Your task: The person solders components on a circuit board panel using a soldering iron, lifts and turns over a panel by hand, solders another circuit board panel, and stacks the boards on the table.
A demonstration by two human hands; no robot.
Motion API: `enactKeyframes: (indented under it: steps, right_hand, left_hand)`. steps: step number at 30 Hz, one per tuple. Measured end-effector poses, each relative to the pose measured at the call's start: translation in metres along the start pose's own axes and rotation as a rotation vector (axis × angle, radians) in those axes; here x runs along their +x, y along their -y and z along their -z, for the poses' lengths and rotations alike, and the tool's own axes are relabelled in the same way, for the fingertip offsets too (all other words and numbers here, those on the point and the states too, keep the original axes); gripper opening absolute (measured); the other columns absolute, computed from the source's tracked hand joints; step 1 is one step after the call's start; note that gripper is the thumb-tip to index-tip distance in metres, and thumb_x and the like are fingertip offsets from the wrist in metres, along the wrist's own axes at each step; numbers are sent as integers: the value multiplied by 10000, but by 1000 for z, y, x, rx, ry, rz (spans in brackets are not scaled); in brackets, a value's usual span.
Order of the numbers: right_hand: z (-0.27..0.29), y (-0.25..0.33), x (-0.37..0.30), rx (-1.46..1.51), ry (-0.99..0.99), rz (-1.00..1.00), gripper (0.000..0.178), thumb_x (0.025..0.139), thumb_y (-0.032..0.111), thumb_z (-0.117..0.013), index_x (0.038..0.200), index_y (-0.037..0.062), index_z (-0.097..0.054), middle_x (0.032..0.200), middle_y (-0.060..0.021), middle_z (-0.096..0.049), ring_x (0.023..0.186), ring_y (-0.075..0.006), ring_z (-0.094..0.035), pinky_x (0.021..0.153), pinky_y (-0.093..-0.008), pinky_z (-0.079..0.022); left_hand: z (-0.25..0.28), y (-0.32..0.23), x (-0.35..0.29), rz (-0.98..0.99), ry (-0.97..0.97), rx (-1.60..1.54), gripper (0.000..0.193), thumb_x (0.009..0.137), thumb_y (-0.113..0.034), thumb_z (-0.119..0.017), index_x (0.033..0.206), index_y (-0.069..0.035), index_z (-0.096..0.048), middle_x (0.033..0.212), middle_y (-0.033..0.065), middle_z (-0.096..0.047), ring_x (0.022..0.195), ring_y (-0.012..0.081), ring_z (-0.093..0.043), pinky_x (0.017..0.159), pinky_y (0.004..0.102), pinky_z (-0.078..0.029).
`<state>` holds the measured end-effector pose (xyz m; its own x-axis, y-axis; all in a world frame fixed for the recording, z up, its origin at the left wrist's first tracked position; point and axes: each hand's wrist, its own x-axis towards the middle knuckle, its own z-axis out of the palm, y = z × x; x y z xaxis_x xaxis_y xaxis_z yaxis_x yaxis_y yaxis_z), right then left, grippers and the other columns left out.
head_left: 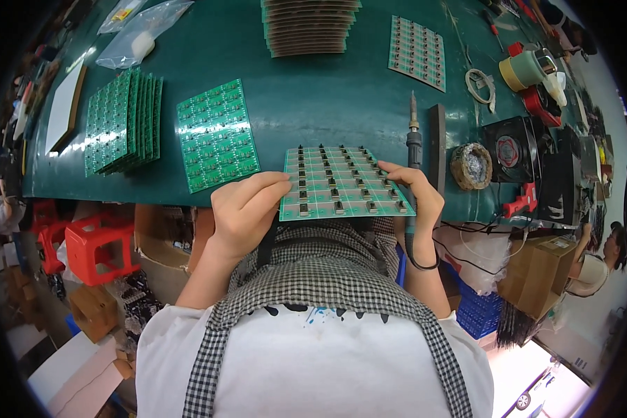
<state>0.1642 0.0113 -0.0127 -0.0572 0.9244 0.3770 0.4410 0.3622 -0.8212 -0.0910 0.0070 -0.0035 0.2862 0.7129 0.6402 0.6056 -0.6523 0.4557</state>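
Between my two hands a green circuit board panel with rows of small black components is held up at the table's near edge. My left hand grips its left edge, fingers folded against it. At the right edge my right hand pinches the panel, thumb underneath or behind and partly hidden. Left of the held panel, a bare-looking green circuit board panel lies on the table. Just beyond my right hand, a soldering iron points away from me.
Upright green panels stand stacked at the left, beside a white board. A tall panel stack is at the far middle. Another populated panel lies far right. A grey bar, a round tin and a black fan line the right.
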Motion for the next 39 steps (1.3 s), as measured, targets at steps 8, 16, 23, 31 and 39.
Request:
enactKeyframes:
  steps: [8, 16, 23, 31, 39]
  right_hand:
    - [1, 5, 5, -69, -67, 45, 260, 689, -161, -618, 889, 5, -609, 944, -132, -704, 871, -208, -685, 755, -270, -528]
    - [7, 21, 9, -220, -143, 258, 282, 644, -151, -665, 855, 28, -614, 854, -136, -700, 760, -234, -682, 668, -275, -527]
    - [9, 29, 6, -314, -189, 403, 255, 648, -119, -684, 845, 34, -632, 841, -146, -698, 745, -274, -682, 656, -305, -543]
    - [11, 33, 5, -357, -180, 432, 221, 688, -90, -678, 858, 39, -623, 858, -139, -700, 737, -288, -676, 650, -322, -547]
    - [12, 33, 5, -311, -208, 431, 263, 694, -92, -685, 889, 49, -580, 882, -143, -702, 742, -295, -674, 658, -332, -543]
  left_hand:
    - [0, 0, 6, -1, -17, 3, 222, 631, 36, -659, 845, -21, -648, 859, 89, -674, 656, 220, -659, 511, 289, -497]
    - [-3, 4, 5, 48, -29, 23, 273, 599, 37, -646, 864, -29, -655, 879, 82, -682, 686, 230, -669, 541, 297, -508]
    - [-5, 5, 6, 112, -50, -70, 324, 603, 31, -662, 919, -42, -679, 922, 83, -699, 727, 228, -685, 575, 290, -523]
    - [-6, 7, 7, 122, -63, -139, 254, 650, -28, -683, 903, -40, -696, 912, 89, -708, 741, 228, -696, 598, 275, -534]
    - [-8, 11, -1, 162, -127, -254, 202, 691, -88, -679, 874, -8, -710, 895, 146, -715, 782, 244, -711, 658, 273, -550]
